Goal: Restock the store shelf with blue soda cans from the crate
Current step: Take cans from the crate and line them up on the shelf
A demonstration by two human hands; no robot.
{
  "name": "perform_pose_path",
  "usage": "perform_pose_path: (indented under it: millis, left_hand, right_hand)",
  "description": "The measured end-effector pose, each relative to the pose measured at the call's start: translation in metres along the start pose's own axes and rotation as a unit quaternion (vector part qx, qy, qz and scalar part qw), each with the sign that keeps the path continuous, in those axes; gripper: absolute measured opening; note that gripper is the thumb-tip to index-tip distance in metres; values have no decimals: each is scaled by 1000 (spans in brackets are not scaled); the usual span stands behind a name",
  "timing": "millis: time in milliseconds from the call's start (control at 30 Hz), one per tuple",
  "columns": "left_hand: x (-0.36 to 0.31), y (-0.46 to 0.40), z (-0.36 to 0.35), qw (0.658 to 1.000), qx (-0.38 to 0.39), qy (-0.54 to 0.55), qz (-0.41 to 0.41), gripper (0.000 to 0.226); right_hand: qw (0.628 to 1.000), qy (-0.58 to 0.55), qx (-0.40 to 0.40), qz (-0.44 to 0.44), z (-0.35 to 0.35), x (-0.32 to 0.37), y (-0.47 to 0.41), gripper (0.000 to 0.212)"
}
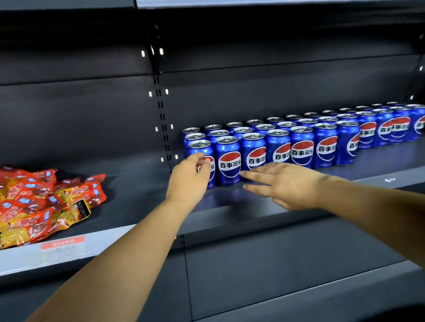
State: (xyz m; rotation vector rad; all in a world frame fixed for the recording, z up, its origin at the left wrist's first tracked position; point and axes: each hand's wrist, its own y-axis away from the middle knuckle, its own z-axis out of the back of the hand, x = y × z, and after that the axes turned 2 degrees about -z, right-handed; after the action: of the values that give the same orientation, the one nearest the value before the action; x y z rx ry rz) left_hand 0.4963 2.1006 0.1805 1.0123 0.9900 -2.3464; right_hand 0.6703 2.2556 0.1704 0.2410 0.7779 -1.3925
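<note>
So the blue soda cans [279,144] are lined up three rows deep on the dark shelf [354,170], and the front row only runs about halfway across, so there's still bare shelf in front of the cans further right. The crate isn't seen anywhere in this view.

The left hand [191,179] is wrapped loosely around the front-left can [203,162], fingers curled on its side; whether it's properly squeezed or just resting there can't really be told. The right hand [286,184] is held flat and empty, fingers stretched out straight toward the base of the front row, just in front of the third can along. Contact can't be made out.

What could go wrong, honestly: the cans are packed touching each other, so if the corner can is nudged or twisted too hard, the neighbours could be knocked and the whole front row toppled domino style. The flat hand is also low and close, so a can could be clipped at the bottom and tipped forward off the shelf edge. The corner can sits near the bay's left end too, so it could be shoved off line toward the snack packets [23,200] piled on the next shelf section.
</note>
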Motion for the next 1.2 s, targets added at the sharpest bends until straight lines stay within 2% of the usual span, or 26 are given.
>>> perform_pose_path:
  millis: [100, 267, 467, 600, 767, 933, 1033, 1200]
  left_hand:
    - [-7, -5, -7, 999, -40, -11, -30, 24]
    - [-22, -20, -25, 996, -52, -49, -55, 21]
    - [-38, -27, -73, 996, -80, -22, -27, 19]
    - [-44, -23, -105, 992, -123, -22, -1, 19]
    - [-68, -24, -130, 984, -175, -38, 25, 20]
    - [-85, -29, -137, 981, -176, -69, 31, 20]
    - [-92, -38, -131, 981, -154, -114, -3, 23]
    - [-91, -59, -120, 976, -81, -194, -50, 27]
  right_hand:
    - [1000, 14, -3, -24, -3, -12, 9, 72]
    - [999, 11, 2, -32, -14, -33, 31, 66]
    - [998, 2, 14, -56, -26, -68, 64, 58]
    - [1000, -19, 6, -20, -40, -93, 84, 57]
    - [998, -51, -27, -15, -50, -119, 92, 53]
    - [997, -61, -46, 7, -49, -125, 91, 54]
    - [994, -83, -38, -53, -41, -129, 82, 55]
    - [970, -127, 63, -199, -28, -129, 58, 59]
